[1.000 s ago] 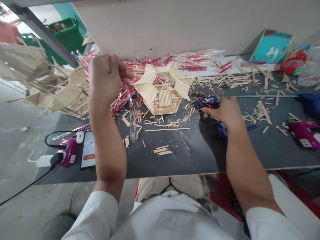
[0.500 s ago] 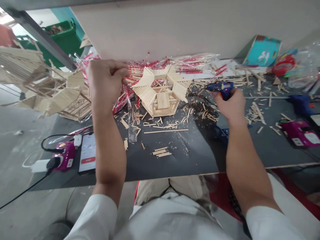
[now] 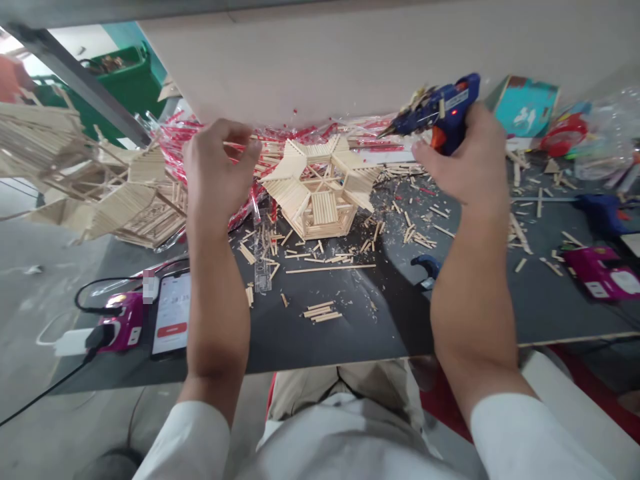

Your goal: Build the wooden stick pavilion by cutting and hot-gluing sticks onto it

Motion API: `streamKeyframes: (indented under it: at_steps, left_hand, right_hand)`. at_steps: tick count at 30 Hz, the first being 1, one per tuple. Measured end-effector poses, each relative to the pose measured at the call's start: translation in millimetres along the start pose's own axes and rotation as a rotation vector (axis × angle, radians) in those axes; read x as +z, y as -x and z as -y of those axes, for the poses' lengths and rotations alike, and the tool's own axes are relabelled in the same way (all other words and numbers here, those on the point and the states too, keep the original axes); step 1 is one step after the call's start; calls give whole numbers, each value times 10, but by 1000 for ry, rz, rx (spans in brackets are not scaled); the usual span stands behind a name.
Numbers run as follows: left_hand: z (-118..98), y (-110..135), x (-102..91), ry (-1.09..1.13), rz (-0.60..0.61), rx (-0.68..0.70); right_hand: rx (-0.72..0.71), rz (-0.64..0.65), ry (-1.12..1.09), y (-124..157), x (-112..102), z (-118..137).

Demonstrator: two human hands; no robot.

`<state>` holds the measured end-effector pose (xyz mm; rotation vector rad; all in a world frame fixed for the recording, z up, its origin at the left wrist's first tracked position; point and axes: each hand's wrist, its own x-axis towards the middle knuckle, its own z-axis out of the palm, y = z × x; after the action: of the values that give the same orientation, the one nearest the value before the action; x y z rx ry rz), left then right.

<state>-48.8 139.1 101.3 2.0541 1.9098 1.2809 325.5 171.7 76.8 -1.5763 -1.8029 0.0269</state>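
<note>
My right hand [image 3: 473,157] grips a blue hot glue gun [image 3: 445,110] with a small red light. The gun is raised above the table, its nozzle pointing left toward a star-shaped wooden stick structure [image 3: 325,207]. That structure stands on the table between my hands, with flared slatted panels around a hexagonal body. My left hand [image 3: 220,167] is just left of it, thumb and fingers curled together. Whatever lies between those fingertips is hidden. A clear plastic ruler [image 3: 263,260] lies below the left hand, and one long thin stick [image 3: 330,269] lies in front of the structure.
Larger stick structures [image 3: 95,173] stand at the left. Red-and-clear plastic packets [image 3: 175,143] line the back. A phone [image 3: 171,313] and purple power socket [image 3: 123,320] sit front left. Another purple socket [image 3: 597,272] and a second blue glue gun [image 3: 603,213] are at right. Cut sticks [image 3: 323,311] are scattered about.
My right hand has lifted the glue gun up from low over the table, so it now shows larger and higher. My left hand has stayed nearly in place.
</note>
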Motion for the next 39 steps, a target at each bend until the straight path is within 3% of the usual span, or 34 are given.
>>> streamKeyframes:
  at_steps: [3,6,12,20,32,39]
  left_hand:
    - [-48,27,55,-11,113,97]
    - [-160,72,114,-7,242,224]
    - [-357,178,290,-31,485,385]
    - [-325,213,390,-87,656,486]
    - [-518,265,404,-339,760,460]
    - [-524,283,408,-349,733,457]
  right_hand:
    - [-103,-17,96,55,-59,237]
    - [-180,46,134,96,-52,366]
    - [-295,157,88,86,124,317]
    - [-326,199,49,92,258,268]
    - [-282,222,51,97,237,295]
    - [-275,218,43,101,217,316]
